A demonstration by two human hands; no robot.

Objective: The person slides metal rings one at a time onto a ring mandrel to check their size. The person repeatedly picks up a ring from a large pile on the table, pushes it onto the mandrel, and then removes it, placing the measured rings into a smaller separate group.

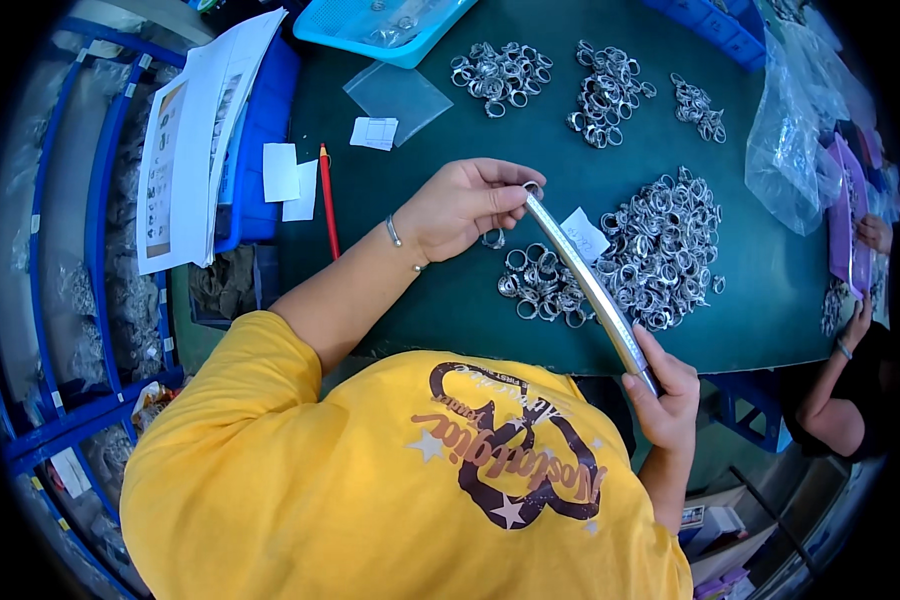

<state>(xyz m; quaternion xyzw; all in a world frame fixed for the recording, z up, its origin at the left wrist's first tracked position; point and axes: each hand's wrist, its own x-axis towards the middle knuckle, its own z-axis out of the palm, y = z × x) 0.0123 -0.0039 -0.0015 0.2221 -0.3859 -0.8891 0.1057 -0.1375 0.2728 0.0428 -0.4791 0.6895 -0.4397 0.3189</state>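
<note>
My right hand [665, 390] is closed round the dark handle end of a long tapered metal ring mandrel [592, 285]. The mandrel slants up and left across the table to my left hand [460, 208]. There, thumb and fingers pinch a silver-coloured ring [534, 188] at the thin tip; whether it sits round the tip or just against it I cannot tell. A single ring [493, 239] lies below my left fingers. Beneath and beside the mandrel are a small group of rings [540, 285], a large heap of rings [670, 240] and a white paper slip [584, 235].
Further ring piles [502, 75] lie at the back. A red pen [329, 205], a plastic bag [398, 100] and a turquoise basket [370, 35] are on the left; a blue bin [270, 150] holds papers. At right, another person's hands [856, 325] are near a purple tray [850, 215].
</note>
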